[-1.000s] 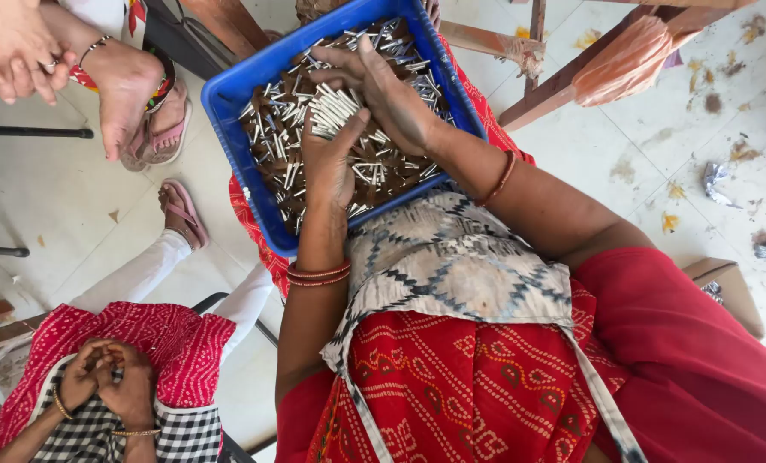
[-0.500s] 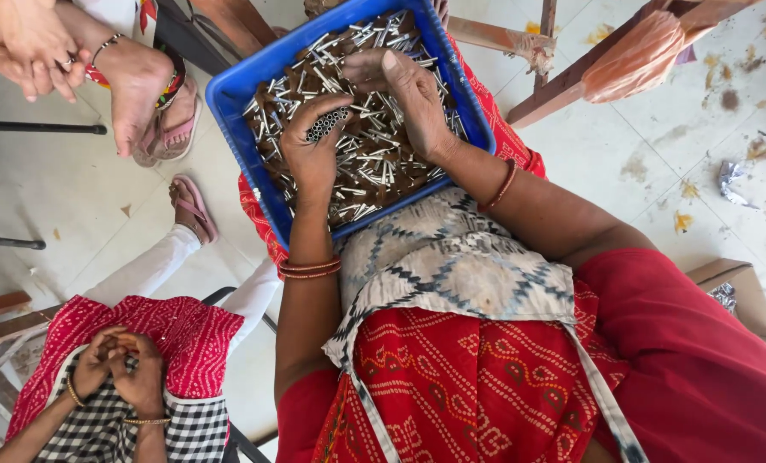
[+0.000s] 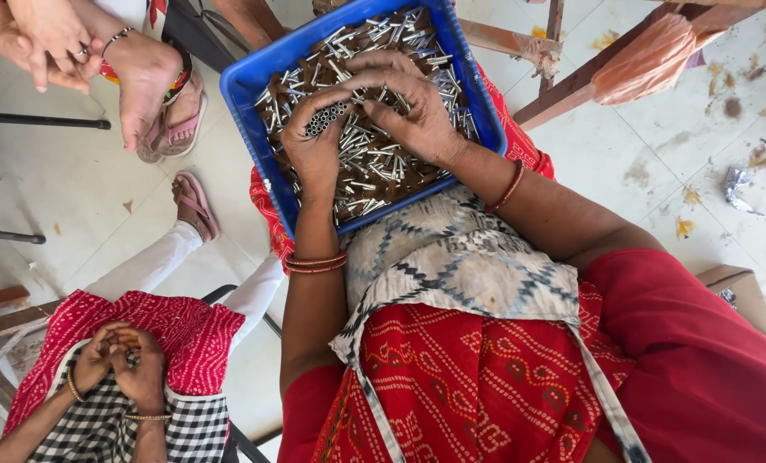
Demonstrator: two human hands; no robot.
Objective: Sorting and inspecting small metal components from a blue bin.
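Over a blue plastic tray on the person's lap, both hands work among a heap of small silver metal tubes mixed with brown scraps. Left hand is closed around a bundle of tubes, their round ends showing between thumb and fingers. Right hand lies just beside it, fingers curled down and touching the heap — whether it grips anything cannot be told.

Compared with a second ago, the bundle has gone from a loose white fan held high between both hands to a tight cluster in the left fist, and the right hand has spread lower over the pile.

Red-brown bangles circle the left wrist just below the tray's near rim. A patterned grey cloth covers the lap beneath. Off to the left of the hands, another person's sandalled foot rests on the pale floor, and lower left a seated co-worker's clasped hands sit above a checked cloth. To the right, a wooden frame crosses the littered floor.
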